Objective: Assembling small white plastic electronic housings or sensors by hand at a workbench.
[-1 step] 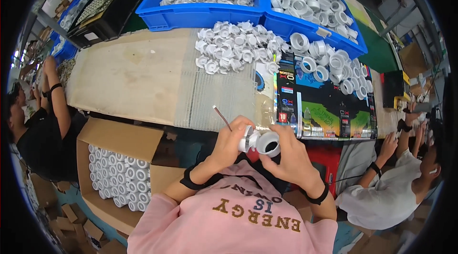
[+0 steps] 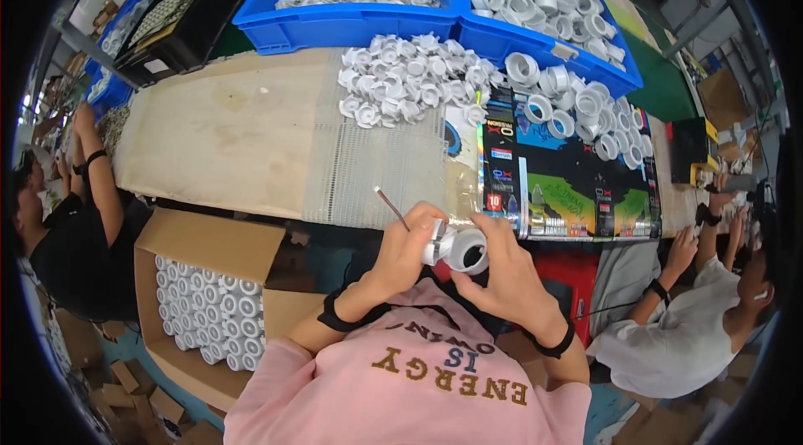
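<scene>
My left hand (image 2: 403,254) is closed on a white plastic fitting (image 2: 434,242) just in front of my shirt. A thin brown cable (image 2: 390,205) with a small white plug at its end sticks up from behind the fingers. Closed around a white plastic collar (image 2: 466,250), my right hand (image 2: 505,273) keeps its dark round opening facing up and to the right. Collar and fitting are side by side; whether they are joined cannot be made out. Past my hands, a heap of small white winged caps (image 2: 410,81) and a group of white collars (image 2: 590,110) lie on the bench.
Two blue bins (image 2: 360,33) of white parts stand at the bench's (image 2: 226,127) far side. A cardboard box (image 2: 213,232) of white round pieces sits at lower left. Printed cardboard (image 2: 577,181) covers the bench's right part. People work at left (image 2: 79,253) and right (image 2: 661,345).
The collar in my right hand sits slightly nearer the fitting in my left hand. The whole view has shifted a little.
</scene>
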Demonstrator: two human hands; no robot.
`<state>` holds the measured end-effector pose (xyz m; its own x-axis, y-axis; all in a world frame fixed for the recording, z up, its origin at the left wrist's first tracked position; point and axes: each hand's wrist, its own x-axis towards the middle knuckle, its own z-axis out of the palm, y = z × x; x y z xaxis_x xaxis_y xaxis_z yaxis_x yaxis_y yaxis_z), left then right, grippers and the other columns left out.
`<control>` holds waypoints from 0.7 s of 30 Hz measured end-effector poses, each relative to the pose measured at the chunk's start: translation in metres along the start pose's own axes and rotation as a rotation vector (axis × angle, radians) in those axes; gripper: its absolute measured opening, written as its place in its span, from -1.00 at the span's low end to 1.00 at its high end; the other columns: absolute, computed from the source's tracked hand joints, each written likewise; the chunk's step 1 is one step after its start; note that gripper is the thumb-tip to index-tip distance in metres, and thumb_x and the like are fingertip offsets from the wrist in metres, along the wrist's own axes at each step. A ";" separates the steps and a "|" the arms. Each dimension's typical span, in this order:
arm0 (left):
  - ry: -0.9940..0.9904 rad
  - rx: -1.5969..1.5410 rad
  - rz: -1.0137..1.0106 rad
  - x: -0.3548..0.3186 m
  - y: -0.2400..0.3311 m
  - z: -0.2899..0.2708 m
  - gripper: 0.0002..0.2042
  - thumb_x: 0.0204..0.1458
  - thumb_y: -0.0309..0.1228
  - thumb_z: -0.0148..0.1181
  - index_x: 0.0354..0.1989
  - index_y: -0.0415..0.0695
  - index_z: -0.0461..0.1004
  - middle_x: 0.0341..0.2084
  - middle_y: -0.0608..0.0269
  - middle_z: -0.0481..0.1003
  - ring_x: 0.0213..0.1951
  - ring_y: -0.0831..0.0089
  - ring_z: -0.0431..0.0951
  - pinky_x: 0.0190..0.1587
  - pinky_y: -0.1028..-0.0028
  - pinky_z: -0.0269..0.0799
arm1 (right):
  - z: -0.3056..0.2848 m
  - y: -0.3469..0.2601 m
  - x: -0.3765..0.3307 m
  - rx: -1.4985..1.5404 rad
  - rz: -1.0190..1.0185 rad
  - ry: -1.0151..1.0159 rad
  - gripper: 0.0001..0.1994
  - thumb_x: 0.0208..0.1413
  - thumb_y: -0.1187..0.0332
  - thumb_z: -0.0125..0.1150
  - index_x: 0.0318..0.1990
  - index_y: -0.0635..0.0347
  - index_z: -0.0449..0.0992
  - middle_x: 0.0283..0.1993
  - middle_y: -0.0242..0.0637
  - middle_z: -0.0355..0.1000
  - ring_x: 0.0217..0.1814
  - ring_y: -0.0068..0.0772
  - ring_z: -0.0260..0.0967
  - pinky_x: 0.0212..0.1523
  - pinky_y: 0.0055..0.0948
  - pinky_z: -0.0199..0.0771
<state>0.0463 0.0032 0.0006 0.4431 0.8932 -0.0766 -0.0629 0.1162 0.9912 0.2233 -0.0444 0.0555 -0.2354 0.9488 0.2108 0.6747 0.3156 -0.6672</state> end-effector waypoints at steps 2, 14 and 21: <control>0.017 0.170 0.099 0.001 -0.001 0.007 -0.56 0.22 -0.12 -0.30 -0.25 -0.26 0.41 -0.51 0.28 0.44 -0.54 0.62 0.37 -0.49 0.60 0.26 | 0.004 -0.001 -0.005 0.014 0.042 -0.024 -0.29 -0.18 0.39 0.37 0.15 0.31 0.13 -0.07 0.02 0.23 -0.21 0.09 0.39 -0.29 -0.26 0.46; -0.029 0.104 0.076 -0.005 0.006 0.014 -0.56 0.19 -0.13 -0.28 -0.23 -0.31 0.39 -0.48 0.25 0.45 -0.43 0.62 0.37 -0.38 0.57 0.26 | 0.011 0.006 -0.021 0.142 -0.014 0.191 -0.39 -0.31 0.29 0.54 -0.04 0.27 0.40 -0.09 -0.14 0.26 -0.17 -0.24 0.29 -0.21 -0.41 0.37; -0.037 0.128 0.142 -0.009 0.015 0.017 -0.66 0.19 -0.23 -0.19 -0.27 -0.28 0.40 -0.59 0.16 0.40 -0.52 0.51 0.37 -0.46 0.46 0.27 | 0.007 0.000 -0.022 0.195 0.008 0.158 -0.39 -0.31 0.27 0.54 -0.04 0.26 0.40 -0.10 -0.14 0.28 -0.14 -0.24 0.30 -0.19 -0.41 0.37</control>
<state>0.0567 -0.0102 0.0176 0.4703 0.8800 0.0668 -0.0135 -0.0685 0.9976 0.2235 -0.0650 0.0460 -0.1079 0.9466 0.3039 0.5249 0.3139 -0.7912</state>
